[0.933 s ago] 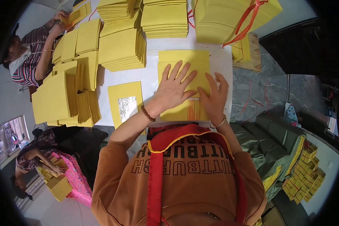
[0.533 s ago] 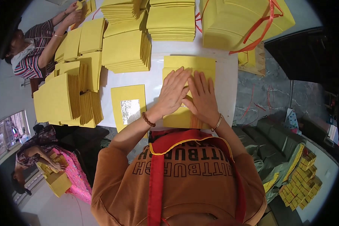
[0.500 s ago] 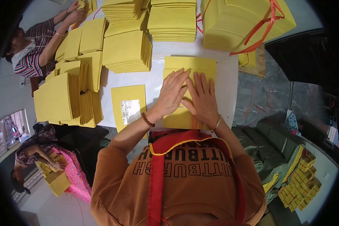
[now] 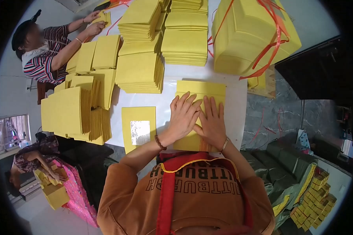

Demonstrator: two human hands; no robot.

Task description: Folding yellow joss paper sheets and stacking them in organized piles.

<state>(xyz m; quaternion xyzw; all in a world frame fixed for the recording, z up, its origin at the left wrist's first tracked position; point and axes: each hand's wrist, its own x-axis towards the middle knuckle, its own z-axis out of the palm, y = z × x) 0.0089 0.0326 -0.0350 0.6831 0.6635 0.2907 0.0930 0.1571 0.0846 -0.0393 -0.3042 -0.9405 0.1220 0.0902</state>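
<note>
Both hands lie flat and spread on a stack of yellow paper sheets at the near edge of a white table. The left hand presses palm down with fingers fanned wide, a beaded bracelet at its wrist; the right hand lies just beside it, also open and flat, thumb side touching the left hand, a thin bangle at its wrist. Neither hand grips anything; they only rest on the matte, smooth top sheet, which is rectangular with crisp straight edges. Just left of the left hand lies a single yellow sheet with a silvery foil square in its middle, the foil dull and speckled. Farther out, flat piles of the same yellow paper stand in thick stacks, their edges showing fine layering, and a fanned row of upright bundles crowds the table's left side. At the far right sits a big yellow block of paper tied with red plastic string. Another person in a striped shirt works at the far left corner, hands on a small yellow sheet. The wearer's orange top and red strap hide the table's nearest edge.
</note>
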